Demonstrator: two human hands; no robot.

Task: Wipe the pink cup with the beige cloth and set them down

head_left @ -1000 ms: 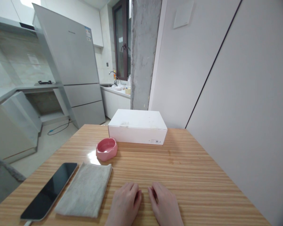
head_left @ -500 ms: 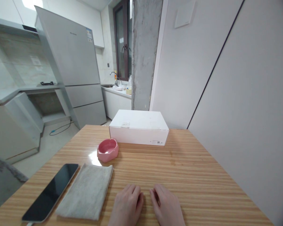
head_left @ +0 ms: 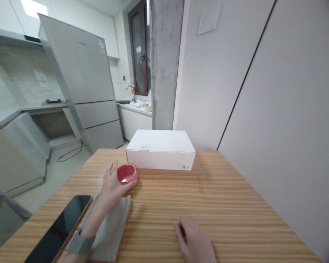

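Bowl (head_left: pixel 127 174), pink and nearly round, is being flanked by the left hand (head_left: pixel 113 186), from whose palm it is lying at about one o'clock, twelve being taken as straight away from the person. That hand is being held spread: the fingers are being set along the bowl's nine-to-ten o'clock side, the thumb along its five o'clock side. Whether the rim is being pressed or only surrounded cannot be told. No clear long axis is being shown by the bowl. The right hand (head_left: pixel 195 239) is lying farther off, the bowl being found at its ten o'clock; its fingers are being held curled together on the table (head_left: pixel 241 215), with nothing seen in them. Grey cloth (head_left: pixel 112 228) is being partly covered by the left forearm (head_left: pixel 95 215); at the cloth's nine o'clock, the dark phone (head_left: pixel 59 227) is lying. Just beside the bowl, at one-to-two o'clock, the white box (head_left: pixel 160 159) is standing.
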